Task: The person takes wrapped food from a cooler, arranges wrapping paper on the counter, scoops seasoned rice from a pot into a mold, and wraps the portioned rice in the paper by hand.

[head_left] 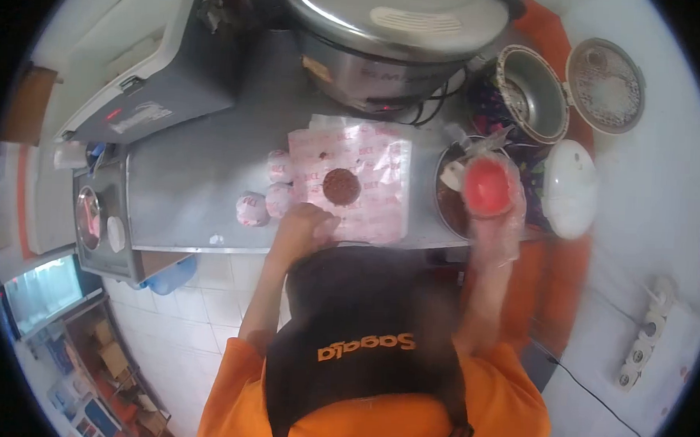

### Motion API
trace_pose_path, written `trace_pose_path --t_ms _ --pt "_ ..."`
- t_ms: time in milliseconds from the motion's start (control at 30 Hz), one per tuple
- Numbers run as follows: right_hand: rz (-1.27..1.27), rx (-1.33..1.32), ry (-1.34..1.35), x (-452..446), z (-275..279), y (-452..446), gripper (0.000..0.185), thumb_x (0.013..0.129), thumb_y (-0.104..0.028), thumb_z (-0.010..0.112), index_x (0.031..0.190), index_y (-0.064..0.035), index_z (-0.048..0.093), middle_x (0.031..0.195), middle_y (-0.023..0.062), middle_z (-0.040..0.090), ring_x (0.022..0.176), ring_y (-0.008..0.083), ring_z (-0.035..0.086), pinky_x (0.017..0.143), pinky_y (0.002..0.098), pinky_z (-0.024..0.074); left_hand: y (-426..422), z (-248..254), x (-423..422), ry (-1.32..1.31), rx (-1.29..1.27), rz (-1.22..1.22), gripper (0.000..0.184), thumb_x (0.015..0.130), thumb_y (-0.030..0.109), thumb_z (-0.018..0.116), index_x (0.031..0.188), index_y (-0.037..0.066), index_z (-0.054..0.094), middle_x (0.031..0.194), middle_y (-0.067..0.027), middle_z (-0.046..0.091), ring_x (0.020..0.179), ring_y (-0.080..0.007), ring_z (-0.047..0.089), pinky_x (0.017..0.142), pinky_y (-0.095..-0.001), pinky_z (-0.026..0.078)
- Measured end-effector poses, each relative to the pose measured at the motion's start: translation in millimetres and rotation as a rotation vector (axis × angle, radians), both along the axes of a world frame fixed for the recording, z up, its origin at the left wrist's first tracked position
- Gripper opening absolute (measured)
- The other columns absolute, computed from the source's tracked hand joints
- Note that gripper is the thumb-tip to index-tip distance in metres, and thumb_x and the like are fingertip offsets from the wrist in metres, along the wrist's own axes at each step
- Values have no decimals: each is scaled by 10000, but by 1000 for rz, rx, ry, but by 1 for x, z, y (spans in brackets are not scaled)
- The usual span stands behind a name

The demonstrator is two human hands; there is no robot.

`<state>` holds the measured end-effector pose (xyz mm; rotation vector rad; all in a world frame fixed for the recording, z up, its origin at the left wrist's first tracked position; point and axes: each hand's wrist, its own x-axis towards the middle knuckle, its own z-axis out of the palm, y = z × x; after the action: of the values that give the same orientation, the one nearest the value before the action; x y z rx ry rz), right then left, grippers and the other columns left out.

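Note:
My right hand point(496, 229), in a clear plastic glove, is closed on a red plastic cup point(488, 187) above a metal bowl point(450, 203) with brown contents. My bare left hand point(306, 226) has its fingers curled at the near left edge of a stack of printed wrapping paper point(387, 169). A round brown portion of food point(341, 187) lies on the top sheet, with small brown crumbs around it. To the left of the stack sit several wrapped round bundles point(252, 209) in the same kind of paper.
Behind the paper stands a large steel cooker point(388, 64) with cables beside it. An opened flowered rice pot point(554, 98) and a white lid point(571, 189) are at right. A grey cool box point(168, 85) is at back left. The steel table point(180, 180) ends before my apron.

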<state>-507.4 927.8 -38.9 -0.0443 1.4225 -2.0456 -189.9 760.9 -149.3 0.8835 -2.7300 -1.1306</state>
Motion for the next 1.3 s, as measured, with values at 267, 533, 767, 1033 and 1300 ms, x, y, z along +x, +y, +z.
trace_pose_path --t_ms 267,533,767,1033,1300 --pt "326 804 60 -60 -78 50 605 1048 -561 472 1377 -75 618 1209 120 732 995 241 740 727 346 579 25 -56 29 50 -158 -65 261 832 101 718 1090 124 753 1175 -145 729 1157 -370 664 999 -472 524" --pt "362 812 1187 15 -19 -20 495 1003 -337 644 1338 27 624 1125 235 737 1036 372 721 892 453 560 3 -50 18 -54 115 195 220 881 126 738 1094 73 751 908 -158 766 878 -351 754 787 -426 583" --pt "1092 417 1368 70 -109 -49 475 976 -354 688 1342 -52 664 1363 177 658 1241 352 626 1084 419 486 -17 -39 11 -28 90 240 249 886 187 779 1095 58 737 928 -147 784 881 -320 770 795 -413 584" --pt "1166 440 817 64 -124 -67 331 986 -328 678 1139 -47 761 1095 182 748 957 331 716 881 418 556 -24 -20 1 23 223 275 261 888 165 796 1098 38 709 909 -128 795 911 -307 777 800 -381 585" --pt "1130 446 1080 62 -105 -70 322 957 -260 692 1182 -35 741 1156 169 732 1017 280 719 882 386 566 -30 -19 0 1 278 310 254 880 176 814 1073 45 715 930 -126 794 899 -260 779 795 -363 585"
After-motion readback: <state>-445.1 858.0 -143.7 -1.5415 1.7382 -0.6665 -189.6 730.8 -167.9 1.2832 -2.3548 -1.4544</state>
